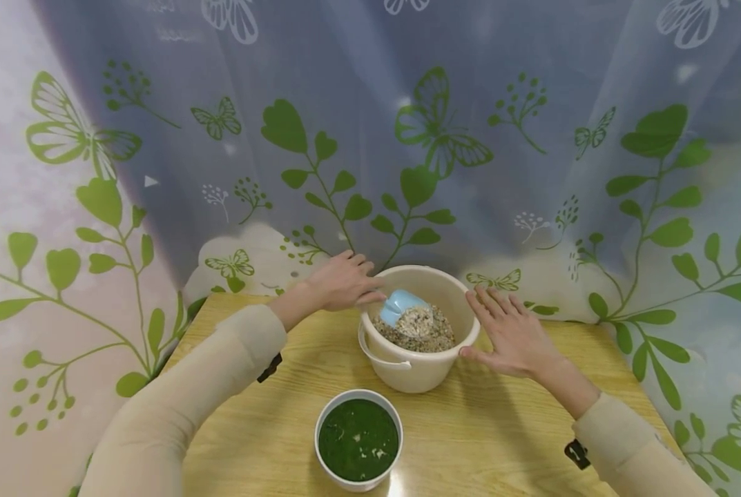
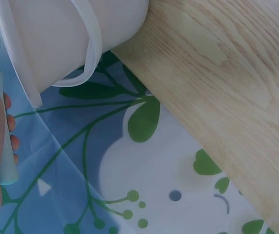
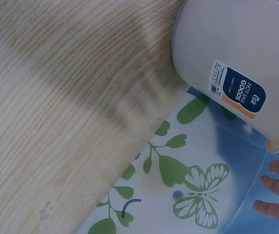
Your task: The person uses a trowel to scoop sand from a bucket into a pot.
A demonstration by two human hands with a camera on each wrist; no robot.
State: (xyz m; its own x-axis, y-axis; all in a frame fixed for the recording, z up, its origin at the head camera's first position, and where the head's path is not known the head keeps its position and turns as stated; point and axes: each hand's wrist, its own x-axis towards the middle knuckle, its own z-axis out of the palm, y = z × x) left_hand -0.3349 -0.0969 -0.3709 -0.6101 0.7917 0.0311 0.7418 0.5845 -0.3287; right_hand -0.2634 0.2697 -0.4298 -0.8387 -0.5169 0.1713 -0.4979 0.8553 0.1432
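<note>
My left hand [image 1: 344, 281] grips the handle of a light blue scoop [image 1: 402, 304] at the bucket's left rim. The handle [image 2: 7, 161] shows in the left wrist view, with fingertips curled round it. The scoop's head lies in a coarse mix of grains or seeds [image 1: 438, 335] inside a cream bucket [image 1: 410, 376]. Some of the mix is at the scoop's mouth. On the bucket's other side, my right hand [image 1: 509, 335] rests against the rim, fingers extended. A label [image 3: 237, 90] shows on the bucket's side in the right wrist view.
A white bowl [image 1: 318, 455] of dark green liquid with pale bits floating in it stands in front of the bucket, on a wooden table [image 1: 501, 442]. The bucket's handle [image 1: 385, 360] hangs at its front left. Behind the table hangs a patterned curtain [image 1: 345, 83].
</note>
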